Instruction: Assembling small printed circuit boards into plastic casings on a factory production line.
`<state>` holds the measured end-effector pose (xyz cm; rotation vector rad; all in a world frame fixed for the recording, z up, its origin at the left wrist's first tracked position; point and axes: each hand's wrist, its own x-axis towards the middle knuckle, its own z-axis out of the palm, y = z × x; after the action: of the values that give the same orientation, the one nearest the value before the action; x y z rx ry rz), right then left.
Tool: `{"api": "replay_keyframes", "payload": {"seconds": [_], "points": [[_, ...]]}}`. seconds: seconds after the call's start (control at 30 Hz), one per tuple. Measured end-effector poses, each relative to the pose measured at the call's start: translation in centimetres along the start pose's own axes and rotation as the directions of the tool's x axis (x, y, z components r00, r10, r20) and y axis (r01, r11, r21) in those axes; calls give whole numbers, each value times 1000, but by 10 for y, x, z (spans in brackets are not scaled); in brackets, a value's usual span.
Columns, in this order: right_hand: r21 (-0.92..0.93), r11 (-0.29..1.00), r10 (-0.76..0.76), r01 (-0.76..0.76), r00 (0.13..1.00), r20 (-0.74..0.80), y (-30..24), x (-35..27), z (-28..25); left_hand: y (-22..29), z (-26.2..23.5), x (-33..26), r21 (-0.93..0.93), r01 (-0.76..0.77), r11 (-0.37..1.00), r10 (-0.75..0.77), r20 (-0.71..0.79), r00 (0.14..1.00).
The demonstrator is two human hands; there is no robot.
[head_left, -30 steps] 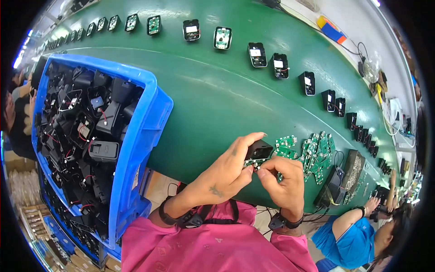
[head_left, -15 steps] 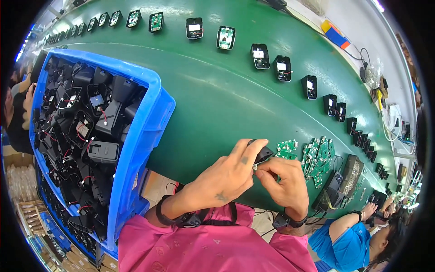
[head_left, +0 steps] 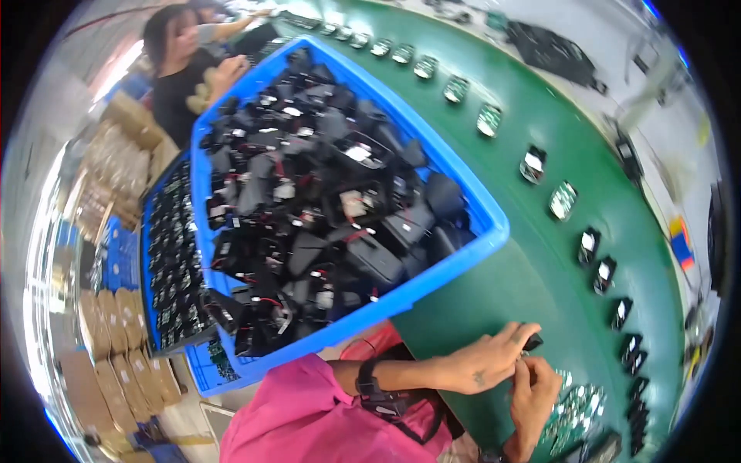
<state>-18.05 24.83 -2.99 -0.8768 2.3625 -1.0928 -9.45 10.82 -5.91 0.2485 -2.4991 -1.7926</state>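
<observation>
I am pinching a small black part between my left hand and right hand, fingers pressing together on it, just beside the blue bin over the green table. Beyond the bin, finished black units are lining up; the bin is sitting heaped, so plenty seems left

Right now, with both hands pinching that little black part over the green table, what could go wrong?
The small black part is held only at the fingertips of the left hand and right hand, so it might slip onto the green table. The green circuit boards lie close by the right hand and could get knocked. The blue bin is heaped, so pieces may spill.
</observation>
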Motion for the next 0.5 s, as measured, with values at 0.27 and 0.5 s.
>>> {"api": "replay_keyframes", "payload": {"seconds": [0.27,0.5], "points": [[223,974,60,-35,992,-108,1,20,15,8,-30,-9,-615,164,771,-149,77,986],[269,962,81,-53,992,-94,-27,26,3,1,-39,-5,-430,53,901,-92,-71,993]]}}
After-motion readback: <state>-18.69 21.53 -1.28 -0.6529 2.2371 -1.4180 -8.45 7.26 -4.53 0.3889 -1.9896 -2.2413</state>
